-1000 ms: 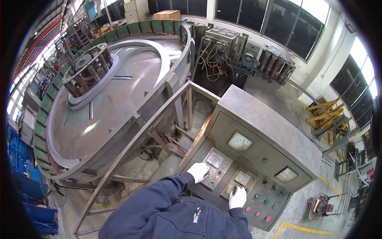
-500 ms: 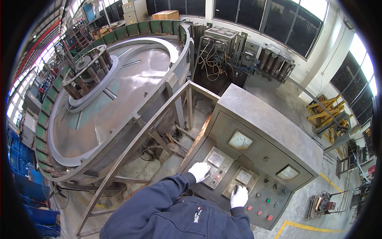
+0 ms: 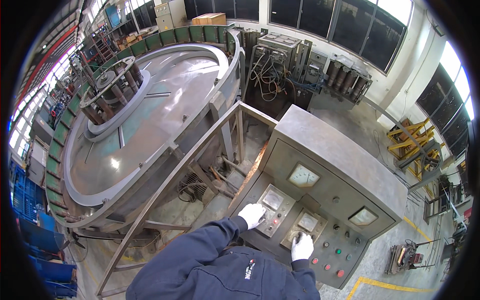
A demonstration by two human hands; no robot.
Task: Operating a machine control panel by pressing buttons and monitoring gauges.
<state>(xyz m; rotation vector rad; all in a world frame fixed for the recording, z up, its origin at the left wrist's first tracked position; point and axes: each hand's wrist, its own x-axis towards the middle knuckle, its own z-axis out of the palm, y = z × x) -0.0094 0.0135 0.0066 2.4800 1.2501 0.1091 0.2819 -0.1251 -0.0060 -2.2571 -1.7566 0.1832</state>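
Observation:
My left hand (image 3: 252, 216), in a white glove, rests at the left meter plate (image 3: 273, 200) of a grey control console (image 3: 340, 150). Its fingers are curled round a small control knob, mostly hidden by the glove. On the right meter plate (image 3: 307, 221) my right hand (image 3: 302, 247), also gloved in white, pinches a dark control knob (image 3: 298, 235). A small red light (image 3: 275, 221) glows beside the left fingers. Push buttons in red and green (image 3: 338, 251) sit to the right of my right hand.
A wide round metal machine table (image 3: 150, 145) with a ring of rollers (image 3: 112, 90) lies left of the console. An angle-iron rail (image 3: 185, 162) runs between them. Behind the console stands a cabinet with loose cables (image 3: 270, 75). Yellow stands (image 3: 412, 140) and a wheeled cart (image 3: 402, 257) are on the right.
The round machine table has turned clockwise; its slots and pale ring lie in different places. Both hands stay at the same knobs, the right fingers slightly shifted.

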